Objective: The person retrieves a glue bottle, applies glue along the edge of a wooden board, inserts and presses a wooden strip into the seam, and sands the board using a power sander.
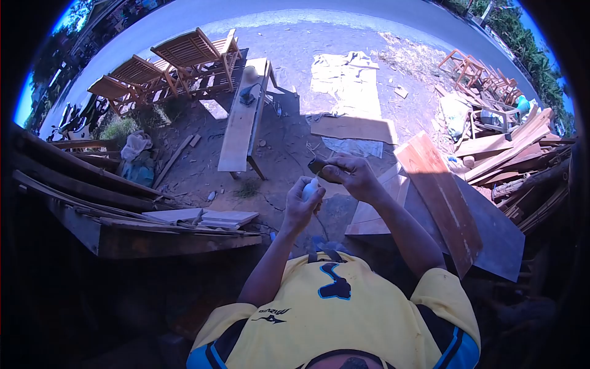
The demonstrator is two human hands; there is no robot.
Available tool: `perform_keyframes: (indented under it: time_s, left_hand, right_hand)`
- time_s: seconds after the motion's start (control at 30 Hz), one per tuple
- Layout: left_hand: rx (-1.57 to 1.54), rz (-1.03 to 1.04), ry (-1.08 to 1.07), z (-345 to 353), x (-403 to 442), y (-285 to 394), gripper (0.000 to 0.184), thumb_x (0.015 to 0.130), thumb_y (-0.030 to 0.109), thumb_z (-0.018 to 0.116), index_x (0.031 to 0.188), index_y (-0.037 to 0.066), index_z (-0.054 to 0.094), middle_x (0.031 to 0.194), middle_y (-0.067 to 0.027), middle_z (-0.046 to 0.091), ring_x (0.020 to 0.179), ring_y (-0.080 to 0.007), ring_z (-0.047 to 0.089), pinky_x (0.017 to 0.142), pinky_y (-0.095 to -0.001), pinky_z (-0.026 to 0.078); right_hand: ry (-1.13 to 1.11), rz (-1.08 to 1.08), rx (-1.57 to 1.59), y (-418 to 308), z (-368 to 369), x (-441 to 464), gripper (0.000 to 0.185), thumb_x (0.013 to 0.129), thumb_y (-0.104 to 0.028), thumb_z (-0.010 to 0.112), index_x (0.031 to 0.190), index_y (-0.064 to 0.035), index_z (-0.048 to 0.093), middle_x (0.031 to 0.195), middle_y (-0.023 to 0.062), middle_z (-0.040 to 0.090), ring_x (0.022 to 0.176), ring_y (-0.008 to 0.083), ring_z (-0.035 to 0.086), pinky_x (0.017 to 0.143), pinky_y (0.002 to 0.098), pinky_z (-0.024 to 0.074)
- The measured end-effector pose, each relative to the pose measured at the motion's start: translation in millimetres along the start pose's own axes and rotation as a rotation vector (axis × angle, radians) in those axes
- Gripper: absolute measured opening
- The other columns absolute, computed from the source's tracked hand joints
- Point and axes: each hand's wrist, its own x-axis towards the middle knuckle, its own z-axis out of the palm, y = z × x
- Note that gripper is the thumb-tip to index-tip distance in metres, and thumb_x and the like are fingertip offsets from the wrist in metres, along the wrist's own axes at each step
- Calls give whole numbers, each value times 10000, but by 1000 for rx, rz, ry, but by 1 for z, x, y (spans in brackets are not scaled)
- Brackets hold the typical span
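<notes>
The left forearm (270, 261) slanted toward 1 o'clock, the bare left hand (298, 206) curled in a grip. The right forearm (402, 227) angled toward 11 o'clock; the right hand (354, 174), also gripping, sat at the left's 2 o'clock, near it.

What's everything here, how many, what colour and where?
Bottle: one, whitish, centre
Dark object: one, blackish, centre
Table: one, tan, ahead
Slatted chairs: several, brown, upper left
Chair frames: several, orange, upper right
Cloth: count unclear, white, ahead
Flat board: one, brown, near cloth
Long panel: one, reddish, right
Second panel: one, grey, right
Scrap wood: many, brown, far right
Boards: several, brown, left
Bags: count unclear, whitish, teal, left
Road: one, grey, top
Trees: many, green, upper right
Shirt: one, yellow, bottom
Left hand: one, bare, around bottle
Right hand: one, bare, around dark object
</notes>
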Motion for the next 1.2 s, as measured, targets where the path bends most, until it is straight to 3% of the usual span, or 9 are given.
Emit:
perform_keyframes:
  time_s: [0.17,0.37,0.8,1.1,1.2]
  left_hand:
    - [99,4,22,3,3,2,251,1021,266,749,1077,84,585,780,10,624,597,-59,586,513,-221,459]
    - [142,58,49,4,7,5,260,1016,265,757,1083,79,587,774,16,626,594,-46,582,508,-211,452]
    - [272,124,99,1,16,7,284,1004,272,772,1109,74,598,789,15,639,614,-42,593,514,-207,463]
    - [409,161,105,1,16,13,321,980,271,803,1110,51,608,863,-13,670,683,-62,635,583,-228,515]
    - [444,185,103,2,14,14,335,966,267,818,1109,43,614,884,-27,686,707,-74,646,613,-242,533]
  right_hand:
    - [-122,218,209,5,-7,0,276,1023,-204,733,1214,-8,771,1011,55,783,905,83,677,815,268,546]
    - [8,178,376,14,-4,2,283,1030,-174,728,1243,12,748,1059,44,769,938,81,675,839,253,555]
    - [-65,162,351,19,-7,7,298,1046,-173,705,1269,23,728,1095,60,771,973,90,683,876,265,558]
    - [-125,180,424,18,-1,9,319,1037,-195,723,1261,33,709,1025,60,763,895,91,683,804,258,557]
    - [-122,238,369,25,3,11,278,1030,-207,727,1173,32,717,964,47,747,846,78,656,753,261,536]
